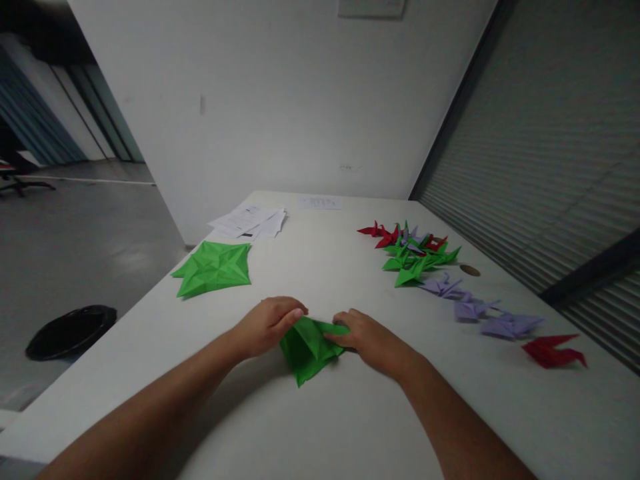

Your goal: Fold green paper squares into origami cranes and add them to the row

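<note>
1. One partly folded green paper (310, 353) is front and center at the tabletop (310, 440), left hand (267, 327) and right hand (373, 340) both pinching its edges.
2. Folded birds (510, 325) trail up the right side, red bird (553, 352) closest.
3. Flattish green sheets (217, 268) lie off left.
4. White papers (250, 220) behind those.

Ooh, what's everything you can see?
Folded green paper: one, green, between hands
Creased paper sheets: several, green, table's left
Printed papers: several, white, far left
Far sheet: one, white, table's back
Heaped origami cranes: several, red, green, purple, far right
Row cranes: three, purple, right
Red crane: one, red, nearest right
Round disc: one, brown, beside cranes
Table: one, white, centre
Wall: one, white, behind
Blinds: one set, grey, right
Curtains: unclear, blue, far left
Chair base: one, dark, left
Bin: one, black, left
Floor: one, grey, left
Left hand: one, bare, paper's left
Right hand: one, bare, paper's right
</note>
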### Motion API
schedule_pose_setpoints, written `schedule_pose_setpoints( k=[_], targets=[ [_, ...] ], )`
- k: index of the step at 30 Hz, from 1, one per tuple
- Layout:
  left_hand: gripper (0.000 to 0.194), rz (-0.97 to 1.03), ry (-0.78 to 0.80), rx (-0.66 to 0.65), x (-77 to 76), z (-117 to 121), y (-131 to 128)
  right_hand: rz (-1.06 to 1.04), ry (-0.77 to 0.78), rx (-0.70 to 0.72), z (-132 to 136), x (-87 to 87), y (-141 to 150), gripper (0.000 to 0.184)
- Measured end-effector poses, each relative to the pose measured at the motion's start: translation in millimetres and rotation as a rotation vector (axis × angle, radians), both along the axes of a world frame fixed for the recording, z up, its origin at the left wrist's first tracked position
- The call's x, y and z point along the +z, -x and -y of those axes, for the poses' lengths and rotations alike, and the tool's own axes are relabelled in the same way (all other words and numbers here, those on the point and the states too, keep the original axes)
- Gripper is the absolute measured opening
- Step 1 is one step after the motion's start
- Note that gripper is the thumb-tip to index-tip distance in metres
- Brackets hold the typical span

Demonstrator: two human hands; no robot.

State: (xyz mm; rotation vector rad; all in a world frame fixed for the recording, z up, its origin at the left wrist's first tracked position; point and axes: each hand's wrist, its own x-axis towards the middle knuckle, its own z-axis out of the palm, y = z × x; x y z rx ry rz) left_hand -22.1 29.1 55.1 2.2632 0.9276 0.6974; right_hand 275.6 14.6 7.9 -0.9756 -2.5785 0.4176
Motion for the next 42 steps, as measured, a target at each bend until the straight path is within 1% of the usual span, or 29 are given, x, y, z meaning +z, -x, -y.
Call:
schedule_pose_setpoints(
  k=[2,5,8,11,14,17,20,22,24,26,28,30,32,36,42],
  targets=[
    [0.044,-0.123,-0.033,-0.038,-4.3,2,-2,0.011,-0.008,-0.008,0,0.7,0,0.036],
    [0.035,-0.249,-0.126,-0.052,-16.8,2,-5,0.044,0.004,-0.022,0,-0.1,-2,0.036],
    [0.029,-0.323,-0.226,-0.059,-30.9,4,-9,0.090,-0.006,-0.008,0,-2.6,-6,0.046],
    [0.038,-0.441,-0.311,-0.029,-43.1,11,-14,0.105,-0.020,-0.020,0,-4.0,-11,0.062],
    [0.048,-0.518,-0.369,0.001,-54.0,16,-16,0.106,0.004,-0.066,3,0.3,-16,0.069],
    [0.050,-0.527,-0.407,-0.005,-63.9,16,-16,0.061,0.036,-0.079,5,9.6,-16,0.066],
    [0.051,-0.529,-0.423,-0.003,-71.0,15,-16,-0.034,-0.030,-0.130,7,14.9,-9,0.050],
    [0.053,-0.528,-0.425,0.007,-73.0,15,-16,-0.082,-0.102,-0.175,7,12.0,2,0.041],
    [0.053,-0.528,-0.424,0.015,-72.6,16,-18,-0.072,-0.157,-0.173,9,4.3,16,0.041],
    [0.055,-0.536,-0.422,0.019,-71.0,18,-19,-0.021,-0.164,-0.145,12,-5.8,31,0.052],
    [0.059,-0.551,-0.417,0.022,-69.8,19,-20,0.014,-0.134,-0.107,15,-15.3,45,0.066],
    [0.064,-0.568,-0.406,0.026,-70.2,19,-20,0.028,-0.082,-0.086,18,-22.3,53,0.078],
    [0.067,-0.576,-0.394,0.034,-72.0,19,-20,0.057,-0.036,-0.102,19,-26.1,56,0.084],
    [0.070,-0.602,-0.354,0.070,-75.3,17,-17,0.154,0.031,-0.122,19,-24.7,54,0.089],
    [0.079,-0.665,-0.326,0.135,-72.0,13,-11,0.223,0.057,-0.120,20,-16.2,52,0.089]
  ],
)
